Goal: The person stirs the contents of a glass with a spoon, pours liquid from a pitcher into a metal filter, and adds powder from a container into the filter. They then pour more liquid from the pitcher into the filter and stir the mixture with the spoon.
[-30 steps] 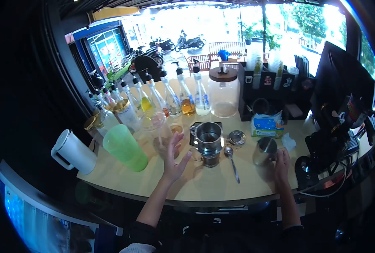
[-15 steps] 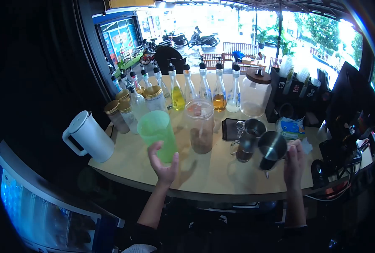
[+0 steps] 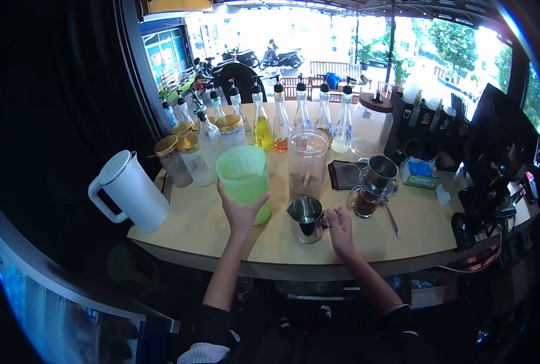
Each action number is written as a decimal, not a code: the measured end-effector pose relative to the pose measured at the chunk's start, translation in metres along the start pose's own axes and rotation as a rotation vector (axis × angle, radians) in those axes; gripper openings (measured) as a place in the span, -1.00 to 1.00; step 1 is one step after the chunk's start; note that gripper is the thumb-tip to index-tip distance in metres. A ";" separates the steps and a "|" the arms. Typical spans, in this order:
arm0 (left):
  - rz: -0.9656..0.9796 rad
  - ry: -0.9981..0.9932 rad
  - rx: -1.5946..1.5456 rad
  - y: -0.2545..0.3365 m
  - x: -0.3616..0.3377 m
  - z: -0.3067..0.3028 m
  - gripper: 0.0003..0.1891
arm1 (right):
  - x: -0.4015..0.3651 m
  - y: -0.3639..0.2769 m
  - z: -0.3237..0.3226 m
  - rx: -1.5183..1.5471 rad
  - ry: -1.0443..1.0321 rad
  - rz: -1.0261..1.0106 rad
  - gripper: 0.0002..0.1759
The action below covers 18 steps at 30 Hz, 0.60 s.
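My left hand [image 3: 243, 212] is wrapped around the near side of a translucent green plastic jug [image 3: 244, 173], thumb on its right and fingers on its left. The jug stands nearly upright at the counter's middle. Just to its right, my right hand [image 3: 340, 229] grips the handle of a stainless-steel milk pitcher [image 3: 307, 225], whose spout points left toward the jug. Behind the pitcher is a clear plastic jar [image 3: 306, 164] with brown contents low down. A metal drip filter [image 3: 380, 175] sits over a glass mug [image 3: 365, 203] holding dark liquid, right of my right hand.
Several pump bottles [image 3: 262, 127] line the back of the wooden counter [image 3: 282, 255]. Gold-lidded jars [image 3: 192, 159] and a white kettle [image 3: 127, 191] stand left. Toward the right are a spoon [image 3: 393, 221], a dark cloth [image 3: 344, 175], a wipes pack [image 3: 420, 172] and a large glass jar [image 3: 372, 130].
My right hand has carried the milk pitcher left and set it close to the green jug. My left hand, open before, has closed around the jug. The view has shifted slightly.
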<state>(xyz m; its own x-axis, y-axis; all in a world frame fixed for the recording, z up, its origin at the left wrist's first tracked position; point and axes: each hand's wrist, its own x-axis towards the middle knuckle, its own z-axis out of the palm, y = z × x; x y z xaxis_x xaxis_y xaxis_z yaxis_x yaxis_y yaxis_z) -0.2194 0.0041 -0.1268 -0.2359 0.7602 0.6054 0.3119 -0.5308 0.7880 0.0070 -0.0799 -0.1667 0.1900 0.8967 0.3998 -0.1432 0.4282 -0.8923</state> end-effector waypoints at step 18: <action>0.251 -0.049 0.193 0.010 0.007 -0.048 0.14 | -0.011 0.018 0.010 -0.003 -0.243 0.113 -0.76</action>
<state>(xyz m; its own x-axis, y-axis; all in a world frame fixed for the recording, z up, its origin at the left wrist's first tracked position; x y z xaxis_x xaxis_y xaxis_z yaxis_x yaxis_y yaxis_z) -0.2620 -0.0139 -0.1088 -0.0860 0.6341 0.7685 0.5249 -0.6268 0.5759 -0.0073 -0.0806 -0.1853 -0.0655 0.9397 0.3358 -0.1469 0.3237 -0.9347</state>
